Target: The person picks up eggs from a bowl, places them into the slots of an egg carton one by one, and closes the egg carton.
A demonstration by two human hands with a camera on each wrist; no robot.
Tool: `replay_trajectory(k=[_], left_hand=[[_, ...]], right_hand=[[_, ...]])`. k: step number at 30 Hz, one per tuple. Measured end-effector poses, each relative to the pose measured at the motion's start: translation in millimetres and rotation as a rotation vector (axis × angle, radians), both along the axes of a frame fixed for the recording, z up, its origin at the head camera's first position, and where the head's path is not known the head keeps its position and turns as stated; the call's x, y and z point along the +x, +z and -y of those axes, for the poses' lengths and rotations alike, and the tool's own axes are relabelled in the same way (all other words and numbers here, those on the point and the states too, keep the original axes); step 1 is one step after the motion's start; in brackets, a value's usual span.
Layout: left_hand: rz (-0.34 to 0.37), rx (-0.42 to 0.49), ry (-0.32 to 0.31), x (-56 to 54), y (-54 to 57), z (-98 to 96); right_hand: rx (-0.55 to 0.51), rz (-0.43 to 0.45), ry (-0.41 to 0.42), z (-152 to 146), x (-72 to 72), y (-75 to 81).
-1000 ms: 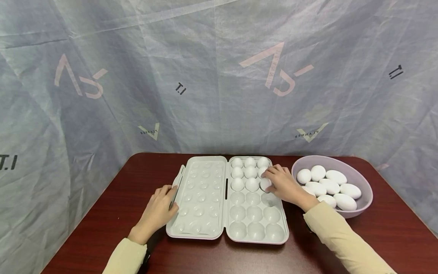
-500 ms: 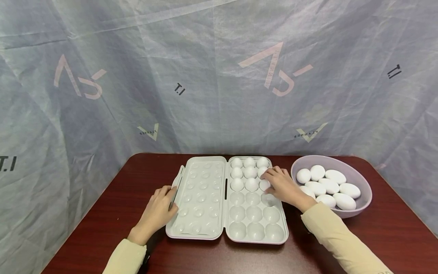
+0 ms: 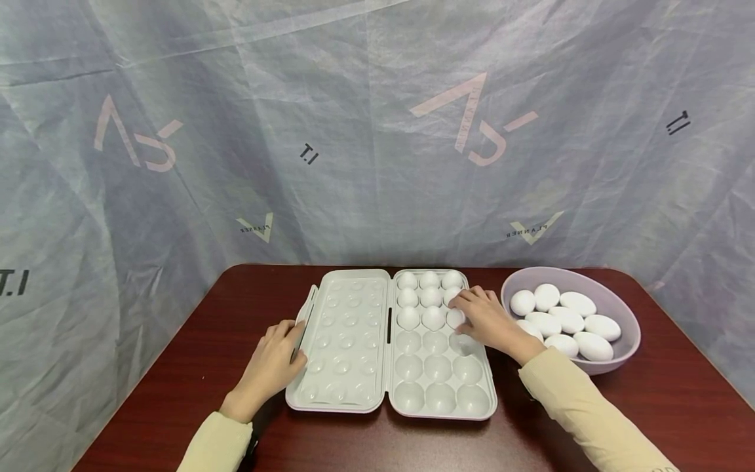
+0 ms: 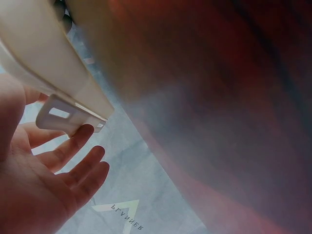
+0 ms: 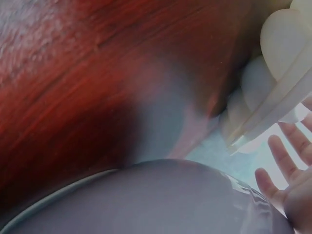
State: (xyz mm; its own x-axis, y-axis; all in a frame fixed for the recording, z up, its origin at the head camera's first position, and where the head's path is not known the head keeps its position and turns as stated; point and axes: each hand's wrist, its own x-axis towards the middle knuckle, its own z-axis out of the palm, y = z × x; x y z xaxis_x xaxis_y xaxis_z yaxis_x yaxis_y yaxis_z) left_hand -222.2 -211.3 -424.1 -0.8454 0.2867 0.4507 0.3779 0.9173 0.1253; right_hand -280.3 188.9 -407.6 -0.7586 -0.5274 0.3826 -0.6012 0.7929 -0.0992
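A white egg box (image 3: 439, 368) lies open flat on the table, its dimpled lid (image 3: 348, 341) to the left. Eggs fill the cups of the three far rows. My right hand (image 3: 486, 319) has its thumb and fingers about the egg (image 3: 455, 319) at the right end of the third row. That egg sits in its cup, partly covered by the hand. At the lid's left edge my left hand (image 3: 272, 354) holds the slotted latch flap (image 4: 68, 115), thumb on one side and fingertips on the other. Its ring and little fingers are off the flap in the left wrist view.
To the right of the egg box stands a pale purple bowl (image 3: 630, 328) with several white eggs (image 3: 569, 320) in it. The right forearm passes close to the bowl's near left rim. A grey printed cloth (image 3: 377, 164) hangs behind the dark red table (image 3: 194, 367).
My right hand has gone slightly down and left with the egg, which now sits lower in its cup. My left hand stays on the latch flap.
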Motion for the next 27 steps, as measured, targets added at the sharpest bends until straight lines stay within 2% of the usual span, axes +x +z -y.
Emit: replay_trajectory(k=[9,18,21,27], left_hand=[[0.001,0.002,-0.001,1.1,0.5,-0.9],[-0.002,0.005,-0.004,0.7,-0.1,0.0],[-0.002,0.005,-0.004,0.7,-0.1,-0.1],[0.002,0.004,-0.004,1.0,0.0,-0.4]], right_hand=[[0.004,-0.057,-0.004,-4,6.5,19.1],[-0.029,-0.143,-0.036,-29,15.1,38.1],[-0.025,-0.123,-0.07,-39,19.2,41.6],[0.016,-0.016,-0.161,-64,26.2,45.7]])
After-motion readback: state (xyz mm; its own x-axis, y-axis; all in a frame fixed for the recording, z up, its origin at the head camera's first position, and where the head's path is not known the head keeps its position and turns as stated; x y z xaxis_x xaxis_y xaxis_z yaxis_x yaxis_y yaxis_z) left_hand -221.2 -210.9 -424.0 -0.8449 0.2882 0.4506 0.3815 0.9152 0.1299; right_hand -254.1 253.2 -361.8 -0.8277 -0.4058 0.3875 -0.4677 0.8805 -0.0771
